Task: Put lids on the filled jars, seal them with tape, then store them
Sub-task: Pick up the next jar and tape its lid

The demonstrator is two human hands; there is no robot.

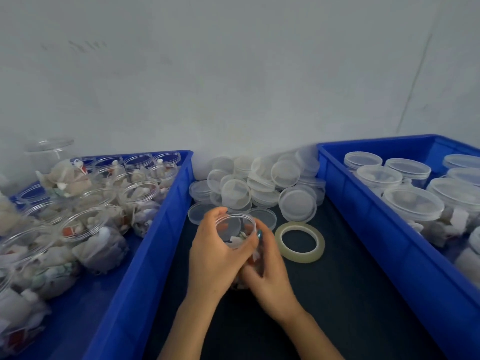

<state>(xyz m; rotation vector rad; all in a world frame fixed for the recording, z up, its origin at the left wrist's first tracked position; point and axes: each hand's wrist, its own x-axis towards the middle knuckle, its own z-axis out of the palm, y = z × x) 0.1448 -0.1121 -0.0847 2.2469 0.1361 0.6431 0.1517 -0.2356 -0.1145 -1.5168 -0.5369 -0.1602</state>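
Dark tabletop (337,294): left hand (211,258) and right hand (270,271) grip an unlidded jar (235,227); holding it level should ease capping from the far lids (259,178).

Two bins (145,255), one tape roll (298,257)

I have both hands meeting low in my view, around 6 o'clock from centre. My left hand (213,258) wraps the jar (235,227) from its 9 o'clock side, back of the hand toward me. Its fingers curl round the far rim and its thumb (244,249) crosses the near wall. My right hand (271,274) clasps the jar from 3 o'clock, fingers bent, one painted fingertip (259,234) against the wall. The two hands touch below the jar. My left forearm (187,331) rises bare toward 1 o'clock, and my right forearm (317,336) toward 11 o'clock, wrists fairly straight.
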